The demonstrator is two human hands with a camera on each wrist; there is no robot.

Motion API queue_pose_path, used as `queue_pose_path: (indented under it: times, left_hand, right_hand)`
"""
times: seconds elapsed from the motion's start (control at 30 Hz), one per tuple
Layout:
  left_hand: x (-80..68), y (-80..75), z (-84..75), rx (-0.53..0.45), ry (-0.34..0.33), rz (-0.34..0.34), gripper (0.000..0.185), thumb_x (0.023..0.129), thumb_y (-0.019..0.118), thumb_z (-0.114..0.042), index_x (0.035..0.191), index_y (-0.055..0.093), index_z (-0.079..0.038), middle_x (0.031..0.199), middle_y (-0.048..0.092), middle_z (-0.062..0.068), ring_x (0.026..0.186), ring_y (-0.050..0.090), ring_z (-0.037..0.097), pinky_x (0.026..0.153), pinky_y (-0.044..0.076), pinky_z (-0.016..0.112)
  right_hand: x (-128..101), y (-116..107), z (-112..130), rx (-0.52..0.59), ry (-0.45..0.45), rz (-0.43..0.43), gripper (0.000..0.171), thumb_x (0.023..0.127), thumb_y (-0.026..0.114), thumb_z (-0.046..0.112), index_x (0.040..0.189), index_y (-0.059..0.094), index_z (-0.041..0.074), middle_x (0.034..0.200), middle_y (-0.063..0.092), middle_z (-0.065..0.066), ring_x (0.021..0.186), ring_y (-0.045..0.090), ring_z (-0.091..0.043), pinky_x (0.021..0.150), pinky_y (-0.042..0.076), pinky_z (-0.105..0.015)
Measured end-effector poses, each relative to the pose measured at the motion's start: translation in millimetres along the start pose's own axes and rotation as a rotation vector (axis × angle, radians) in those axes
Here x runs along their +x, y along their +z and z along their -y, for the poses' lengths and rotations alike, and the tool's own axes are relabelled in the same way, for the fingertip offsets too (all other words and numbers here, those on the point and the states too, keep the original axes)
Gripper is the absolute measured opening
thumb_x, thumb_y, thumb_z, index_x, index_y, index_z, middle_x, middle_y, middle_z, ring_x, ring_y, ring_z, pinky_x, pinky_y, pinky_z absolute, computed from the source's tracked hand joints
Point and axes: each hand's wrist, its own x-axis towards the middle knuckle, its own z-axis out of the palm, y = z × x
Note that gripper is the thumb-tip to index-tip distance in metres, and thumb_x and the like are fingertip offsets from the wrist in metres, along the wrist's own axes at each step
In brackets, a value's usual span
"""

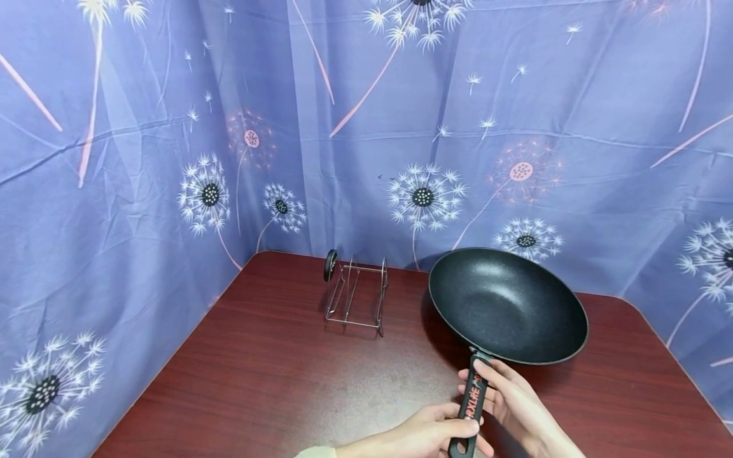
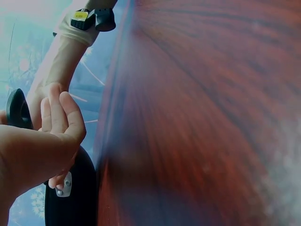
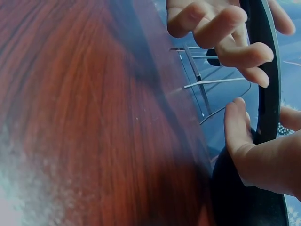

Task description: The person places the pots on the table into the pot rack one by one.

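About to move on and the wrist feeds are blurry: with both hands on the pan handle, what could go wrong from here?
1. Both hands, left hand and right hand, grip only the handle near its end; the wide black pan may tip or twist.
2. The wire rack stands just left of the pan; a swing that way could knock it over.

A dark red wooden table (image 1: 275,375) carries everything. A wire rack (image 1: 356,296) stands on it, well beyond the fingers (image 1: 504,375) and off to their left.
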Motion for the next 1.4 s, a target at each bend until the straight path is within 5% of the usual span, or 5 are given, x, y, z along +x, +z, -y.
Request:
queue_pose_path:
  times: [0.27,0.47,0.67,0.8,1.4]
  left_hand:
    - [10.2,3.9,0.5,-0.022,-0.007,0.043,0.041,0.103,0.05,-0.035,0.135,0.053,-0.009,0.128,0.061,0.031,0.097,0.064,0.008,0.084,0.052,0.021]
    - [14.0,5.6,0.1,-0.058,0.032,0.069,0.04,0.104,0.047,-0.031,0.138,0.05,-0.009,0.13,0.049,0.044,0.11,0.065,0.026,0.09,0.054,0.026]
    - [12.7,8.0,-2.3,-0.093,-0.017,0.005,0.031,0.101,0.053,-0.028,0.126,0.058,-0.01,0.099,0.073,0.018,0.08,0.064,0.007,0.075,0.052,0.019]
    - [13.1,13.6,-3.5,-0.124,0.016,-0.036,0.02,0.098,0.054,-0.014,0.116,0.059,-0.007,0.072,0.061,-0.007,0.066,0.056,0.002,0.065,0.048,0.016]
    - [20.6,21.5,-0.8,-0.146,0.012,-0.118,0.016,0.089,0.056,-0.005,0.103,0.059,-0.013,0.063,0.052,-0.009,0.056,0.045,0.001,0.055,0.039,0.014]
  right_hand:
    - [2.8,3.5,-1.6,0.005,0.017,-0.014,0.03,0.102,0.054,0.034,0.122,0.043,0.014,0.103,0.071,0.004,0.092,0.072,-0.013,0.084,0.058,-0.031]
    - [4.7,5.0,-2.8,0.053,0.034,0.007,0.026,0.102,0.055,0.033,0.122,0.046,0.02,0.099,0.07,0.005,0.091,0.071,-0.012,0.087,0.057,-0.032]
    - [6.4,7.0,-3.8,0.085,0.05,0.035,0.023,0.102,0.055,0.033,0.121,0.049,0.022,0.096,0.068,0.005,0.091,0.07,-0.011,0.09,0.056,-0.031]
    - [6.6,7.7,-4.8,0.093,0.067,0.033,0.027,0.101,0.056,0.034,0.123,0.048,0.02,0.094,0.068,0.004,0.09,0.07,-0.01,0.088,0.057,-0.031]
    - [10.8,7.1,-9.1,0.202,0.082,0.057,0.022,0.103,0.053,0.032,0.121,0.05,0.019,0.085,0.065,0.01,0.081,0.066,-0.003,0.079,0.056,-0.021]
